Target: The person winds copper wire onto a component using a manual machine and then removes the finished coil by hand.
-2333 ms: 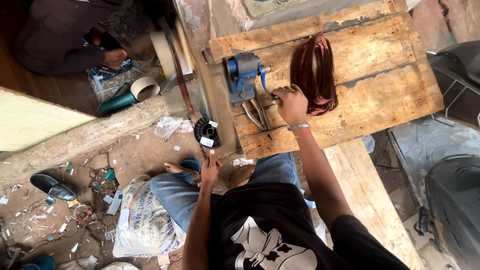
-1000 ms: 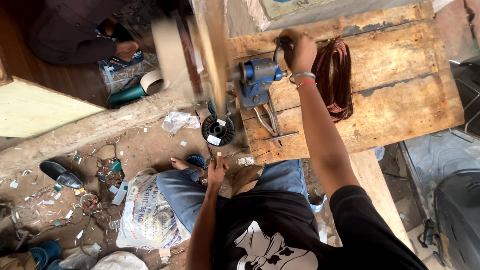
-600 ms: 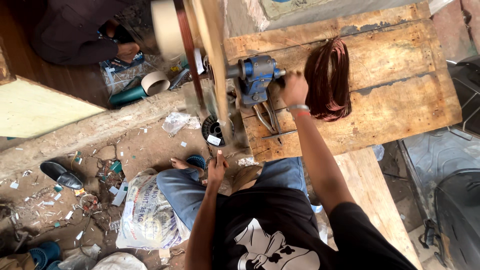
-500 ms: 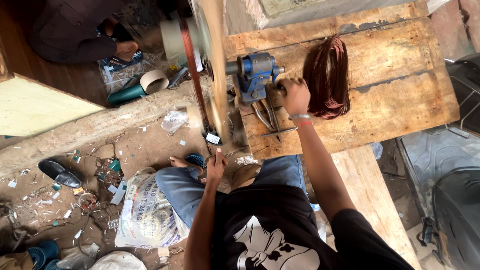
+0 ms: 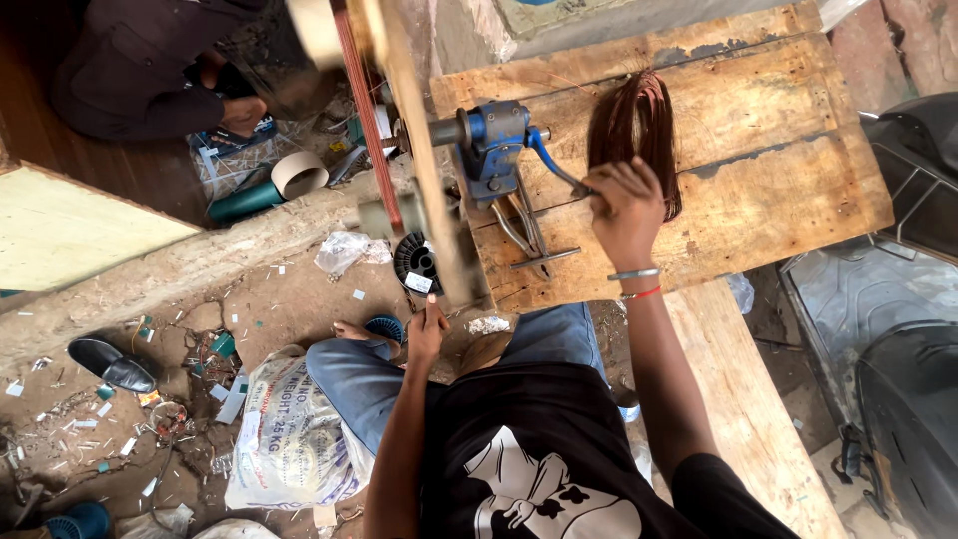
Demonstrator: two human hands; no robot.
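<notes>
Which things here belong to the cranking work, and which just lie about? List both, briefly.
In use: right hand on the blue hand-crank machine; left hand by the black spool; wooden bench.
Lying about: black shoe, printed sack, cardboard tape roll, pliers.

- white woven sack (image 5: 289,449) lying crumpled on the dirt floor, left of the person's knee, dark print on it
- small white label (image 5: 418,282) stuck on the black spool (image 5: 414,262) by the bench edge
- bluish printed packet (image 5: 225,165) near the other person, top left, too blurry for more
</notes>
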